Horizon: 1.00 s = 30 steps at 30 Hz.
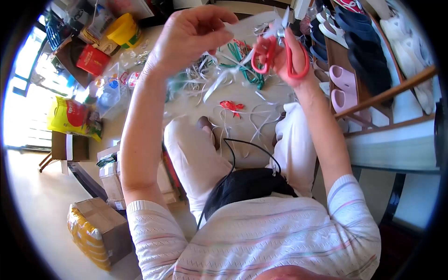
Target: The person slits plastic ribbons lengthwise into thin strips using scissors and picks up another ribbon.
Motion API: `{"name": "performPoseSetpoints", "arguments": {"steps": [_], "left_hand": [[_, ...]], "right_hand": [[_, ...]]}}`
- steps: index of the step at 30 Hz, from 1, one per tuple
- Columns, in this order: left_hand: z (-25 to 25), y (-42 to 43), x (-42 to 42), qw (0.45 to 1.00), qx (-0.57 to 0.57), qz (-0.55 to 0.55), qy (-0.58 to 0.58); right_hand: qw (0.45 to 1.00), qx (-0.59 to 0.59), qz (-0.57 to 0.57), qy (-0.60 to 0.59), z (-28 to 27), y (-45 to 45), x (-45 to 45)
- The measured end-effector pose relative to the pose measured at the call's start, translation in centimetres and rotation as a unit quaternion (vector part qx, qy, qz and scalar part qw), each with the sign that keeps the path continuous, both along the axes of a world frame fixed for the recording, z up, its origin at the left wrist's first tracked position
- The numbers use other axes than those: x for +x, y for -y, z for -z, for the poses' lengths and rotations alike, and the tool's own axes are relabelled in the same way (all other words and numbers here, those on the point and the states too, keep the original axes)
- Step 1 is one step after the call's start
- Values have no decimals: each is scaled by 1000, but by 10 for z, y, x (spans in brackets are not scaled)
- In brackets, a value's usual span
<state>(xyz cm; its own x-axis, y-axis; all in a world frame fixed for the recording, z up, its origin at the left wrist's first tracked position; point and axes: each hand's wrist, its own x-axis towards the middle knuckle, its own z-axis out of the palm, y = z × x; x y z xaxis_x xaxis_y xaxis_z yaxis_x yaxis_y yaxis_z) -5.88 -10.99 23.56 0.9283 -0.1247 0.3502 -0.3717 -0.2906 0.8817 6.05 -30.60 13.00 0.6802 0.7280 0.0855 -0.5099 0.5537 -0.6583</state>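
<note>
Raised at the upper middle, my left hand [193, 37] has its fingers curled in a pinch on a translucent whitish plastic strip [254, 22]. That strip runs across to the scissors [269, 52], which have red handles and point away from me. My right hand [285, 59] holds these scissors, with its fingers at the handle loops. Around the blades some of the pale plastic overlaps them, so I cannot tell whether it lies between them. On the floor beneath are tangled white strips [218, 84], a green bundle of strips [254, 77] and a red knotted piece [232, 107].
A shoe rack with pink slippers [343, 79] and a wooden rail [387, 91] stands close on the right. At left are a yellow bucket [125, 31], a red container [92, 59], a yellow bag [70, 116] and cardboard boxes [105, 214]. A black cord [252, 142] crosses my lap.
</note>
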Motion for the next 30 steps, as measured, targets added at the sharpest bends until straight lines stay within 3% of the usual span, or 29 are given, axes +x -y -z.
{"name": "performPoseSetpoints", "arguments": {"steps": [2, 6, 8, 10, 12, 13, 14, 16, 17, 18, 20, 23, 26, 27, 28, 30], "left_hand": [[-4, 7, -18, 998, 65, 1, -10], [-8, 11, -51, 999, 38, -4, -6], [-17, 12, -69, 1000, -3, 12, 14], [-29, 20, -86, 996, -86, 7, -33], [-33, 23, -100, 988, -150, 36, -20], [-33, 21, -104, 986, -161, 38, -9], [-34, 19, -107, 985, -170, 36, 4], [-35, 15, -109, 981, -190, 35, 27], [-36, 13, -109, 983, -177, 14, 41], [-35, 10, -108, 985, -163, -7, 54], [-29, 0, -102, 984, -158, -41, 66], [-5, -25, -81, 978, -180, -73, 70], [30, -50, -54, 980, -112, -117, 114], [37, -46, -47, 975, -139, -132, 114], [45, -42, -43, 969, -116, -193, 97], [55, -29, -40, 880, 150, -384, 237]], "right_hand": [[998, -22, 29, 60, -26, -2, -18], [989, -49, 22, 141, -66, 0, -54], [952, -85, 40, 290, -75, -4, -63], [869, -156, 182, 434, -71, -9, -63], [902, -111, 146, 391, -78, -5, -71], [948, -21, 129, 289, -86, -14, -69], [917, -67, 121, 374, -89, 0, -80], [929, -105, -10, 355, -102, 5, -89], [922, -85, -87, 366, -99, 5, -84], [945, -10, -165, 283, -95, -3, -83], [963, 75, -179, 185, -85, 3, -92], [976, 74, -155, 131, -88, 12, -105], [976, 86, -142, 142, -80, 20, -90], [979, 85, -127, 137, -83, 18, -91], [977, 67, -124, 158, -82, 17, -81], [972, 30, -115, 201, -79, 14, -54]]}}
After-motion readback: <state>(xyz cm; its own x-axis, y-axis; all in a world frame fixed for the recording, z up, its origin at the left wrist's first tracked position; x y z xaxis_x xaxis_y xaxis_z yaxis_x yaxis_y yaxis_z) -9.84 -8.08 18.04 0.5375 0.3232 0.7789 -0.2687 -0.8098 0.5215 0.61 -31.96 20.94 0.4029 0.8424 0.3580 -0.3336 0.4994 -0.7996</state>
